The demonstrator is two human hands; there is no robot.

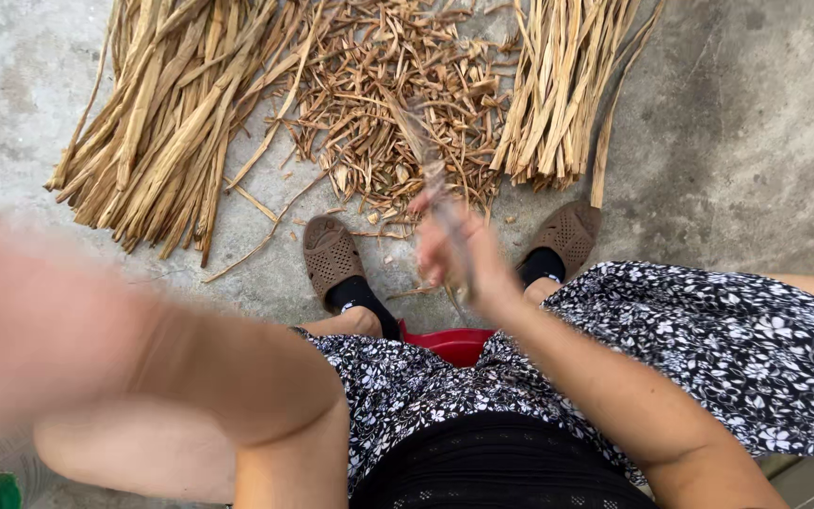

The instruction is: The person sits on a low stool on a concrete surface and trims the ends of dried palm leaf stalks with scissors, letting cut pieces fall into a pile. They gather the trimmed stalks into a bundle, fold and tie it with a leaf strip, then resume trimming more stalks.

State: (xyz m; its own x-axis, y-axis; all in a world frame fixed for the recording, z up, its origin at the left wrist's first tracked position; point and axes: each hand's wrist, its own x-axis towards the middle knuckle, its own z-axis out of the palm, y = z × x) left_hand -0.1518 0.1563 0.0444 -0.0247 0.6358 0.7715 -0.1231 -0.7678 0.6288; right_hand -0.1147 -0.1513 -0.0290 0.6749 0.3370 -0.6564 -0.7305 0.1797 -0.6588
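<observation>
2 hands show: the left hand (21, 320) blurred and close, the right hand (454, 254) gripping 1 dry strip (440, 203). Beyond the hands lie 2 bundles of long stalks (157, 113) (562, 90) and 1 heap of short scraps (398, 94) between them. 2 brown slippers (332, 253) (567, 231) flank the right hand; 1 red stool (449, 344) sits beneath it.

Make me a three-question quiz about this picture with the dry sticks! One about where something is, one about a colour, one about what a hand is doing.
1. Where is the pile of short broken pieces?
A. between the two bundles
B. on the lap
C. behind the feet

2. What colour is the tub between the knees?
A. blue
B. red
C. yellow

3. The right hand is:
A. flat on the ground
B. gripping a dry strip
C. empty and open

Answers: 1 A, long stalk bundles lie either side. 2 B, its rim shows red. 3 B, its fingers are closed around the strip.
</observation>
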